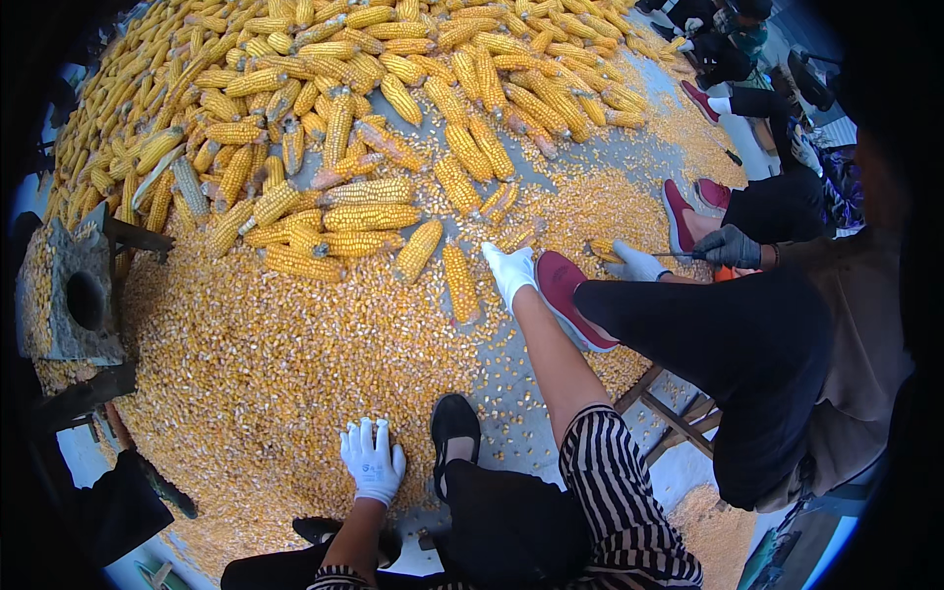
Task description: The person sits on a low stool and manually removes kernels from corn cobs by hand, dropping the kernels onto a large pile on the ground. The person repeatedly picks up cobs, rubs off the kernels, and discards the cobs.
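Observation:
My left hand (373, 459), in a white glove, lies palm down with spread fingers on a broad layer of loose corn kernels (280, 383). Farther forward reaches my right hand (510, 273), also white-gloved, its fingers pointing at a corn cob that lies partly hidden beyond them (522, 234). Whether the fingers touch that cob, I cannot tell. Just left of this hand a yellow ear of corn (461, 284) lies on the kernels, and another ear (419, 251) rests beside it.
A large heap of corn ears (346, 59) fills the far side. At left stands a wooden sheller frame with a round hole (85, 301). A co-worker's maroon shoe (564, 291) is close beside my right hand; their gloved hands hold an ear (606, 251) and a thin tool (675, 254).

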`<action>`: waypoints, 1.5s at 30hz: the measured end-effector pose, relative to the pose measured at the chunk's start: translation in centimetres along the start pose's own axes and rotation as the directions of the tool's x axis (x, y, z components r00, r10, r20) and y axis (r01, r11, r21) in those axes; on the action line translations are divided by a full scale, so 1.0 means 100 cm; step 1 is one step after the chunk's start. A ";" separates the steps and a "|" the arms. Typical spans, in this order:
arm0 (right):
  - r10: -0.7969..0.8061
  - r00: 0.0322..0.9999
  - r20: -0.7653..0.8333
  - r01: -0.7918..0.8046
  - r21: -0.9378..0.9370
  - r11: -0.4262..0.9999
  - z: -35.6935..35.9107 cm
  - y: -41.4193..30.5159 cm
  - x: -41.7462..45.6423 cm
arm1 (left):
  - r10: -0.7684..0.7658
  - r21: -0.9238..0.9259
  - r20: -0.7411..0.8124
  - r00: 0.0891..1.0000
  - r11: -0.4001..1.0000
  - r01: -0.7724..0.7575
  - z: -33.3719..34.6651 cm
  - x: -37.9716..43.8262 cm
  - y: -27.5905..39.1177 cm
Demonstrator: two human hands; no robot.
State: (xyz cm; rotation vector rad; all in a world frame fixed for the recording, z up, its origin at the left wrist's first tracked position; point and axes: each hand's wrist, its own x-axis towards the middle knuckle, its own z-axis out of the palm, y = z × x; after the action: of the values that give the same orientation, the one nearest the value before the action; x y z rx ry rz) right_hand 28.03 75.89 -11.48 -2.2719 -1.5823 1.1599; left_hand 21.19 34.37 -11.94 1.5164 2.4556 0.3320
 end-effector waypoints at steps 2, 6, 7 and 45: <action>0.020 0.995 -0.096 -0.041 -0.226 0.973 0.009 -0.012 0.007 | 0.012 0.010 -0.004 1.000 1.000 -0.012 0.007 0.004 -0.004; -0.160 0.981 -0.113 0.115 -0.331 0.937 0.004 -0.001 0.033 | 0.004 0.002 -0.009 1.000 1.000 -0.004 0.017 0.005 -0.007; -0.222 0.970 -0.095 0.177 -0.345 0.922 0.001 0.002 0.036 | -0.008 -0.005 -0.006 1.000 1.000 0.008 0.015 0.008 -0.006; -0.370 0.147 0.917 0.352 0.301 0.886 -0.109 -0.017 -0.443 | -0.170 -0.718 0.011 0.985 -0.687 -0.111 -0.289 -0.001 0.028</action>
State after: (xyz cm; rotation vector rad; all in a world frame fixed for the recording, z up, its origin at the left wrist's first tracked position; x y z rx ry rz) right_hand 27.29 42.35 19.43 -0.7482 -2.1826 2.6079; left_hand 14.48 33.59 16.33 0.1279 0.6164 2.0893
